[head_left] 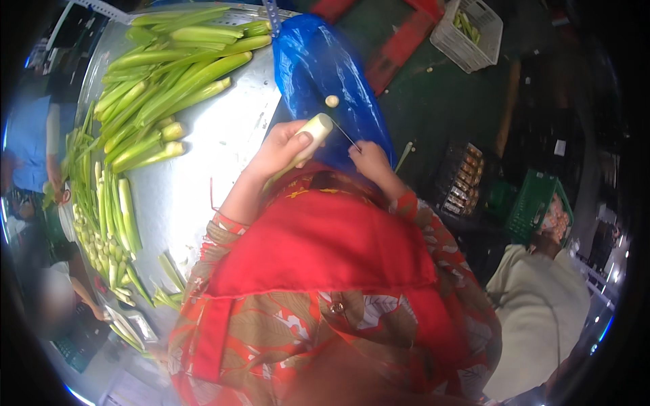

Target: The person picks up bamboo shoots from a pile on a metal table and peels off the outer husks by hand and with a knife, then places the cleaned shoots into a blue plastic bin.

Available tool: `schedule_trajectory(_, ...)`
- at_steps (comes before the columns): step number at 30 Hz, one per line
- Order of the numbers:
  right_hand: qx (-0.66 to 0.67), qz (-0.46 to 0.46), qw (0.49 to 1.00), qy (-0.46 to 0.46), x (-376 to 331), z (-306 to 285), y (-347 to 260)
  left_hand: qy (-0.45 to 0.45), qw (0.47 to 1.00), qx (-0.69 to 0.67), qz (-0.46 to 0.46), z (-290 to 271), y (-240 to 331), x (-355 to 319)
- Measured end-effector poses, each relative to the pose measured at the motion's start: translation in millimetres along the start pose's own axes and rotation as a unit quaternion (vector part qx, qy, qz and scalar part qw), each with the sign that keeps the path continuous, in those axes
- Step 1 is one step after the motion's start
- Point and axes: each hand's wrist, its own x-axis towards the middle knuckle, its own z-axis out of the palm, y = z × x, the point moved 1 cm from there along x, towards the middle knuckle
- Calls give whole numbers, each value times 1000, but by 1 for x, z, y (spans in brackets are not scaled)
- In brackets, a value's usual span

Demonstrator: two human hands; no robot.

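My left hand (281,150) is closed around a thick, pale green-white vegetable stalk (315,128), its cut round end pointing up and away from me. A thin-bladed knife (347,137) sits in my right hand (371,161), its tip close to the stalk's cut end. Just beyond that end, a small round pale slice (332,101) shows against a blue plastic bag (308,54), which hangs along the table's right edge. Both hands are above the lower part of this bag.
To my left, a metal table (217,135) bears a heap of long green stalks (156,81) and thinner stems (122,210). A white crate (467,34) and a green crate (538,206) stand on the right. Co-workers are at the left and lower right.
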Motion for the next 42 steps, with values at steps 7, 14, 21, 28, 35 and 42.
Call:
schedule_trajectory(7,68,-14,996,-50,3,-13,-48,32,992,-78,96,-30,15,-33)
schedule_trajectory(14,97,49,991,-75,7,-4,-28,475,835,-255,112,-182,-18,-159)
schedule_trajectory(21,87,59,992,-75,14,3,-39,717,617,-319,57,-284,-156,-337)
schedule_trajectory(28,81,49,994,-62,10,7,-58,851,406,-316,109,-384,-212,-423)
schedule_trajectory(35,80,50,995,-41,9,9,-63,755,581,9,-304,-400,-175,-449)
schedule_trajectory(42,93,51,994,-41,11,11,-57,674,715,80,-168,-366,-61,-342)
